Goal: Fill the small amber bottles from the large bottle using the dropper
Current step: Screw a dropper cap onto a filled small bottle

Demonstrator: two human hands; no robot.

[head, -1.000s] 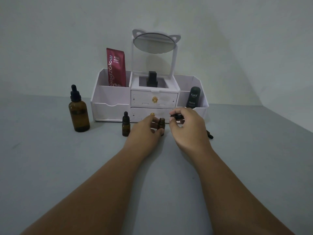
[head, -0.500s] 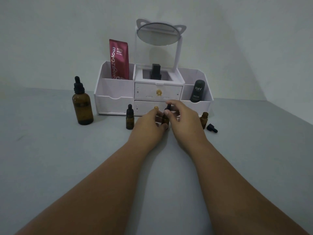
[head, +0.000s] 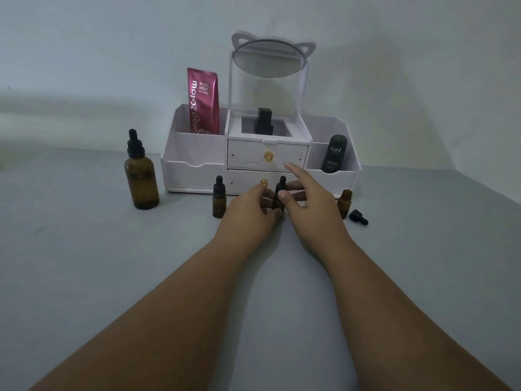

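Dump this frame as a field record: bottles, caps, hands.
large bottle: upright, capped, far left
left small bottle: capped, standing free
middle small bottle: gripped by left hand
dropper cap: on middle small bottle, pinched by right hand
right small bottle: upright, uncapped
loose cap: lying on table beside right small bottle
behind: white organizer

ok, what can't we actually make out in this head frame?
Head view only:
- Middle small bottle: body hidden by left hand and right hand; cap seating unclear.
- Fill levels in large bottle, capped small bottle, open small bottle: dark glass, dim light.
- Lower drawer knob: partly behind the left hand's fingers.
- Kahf bottle small print: too small.
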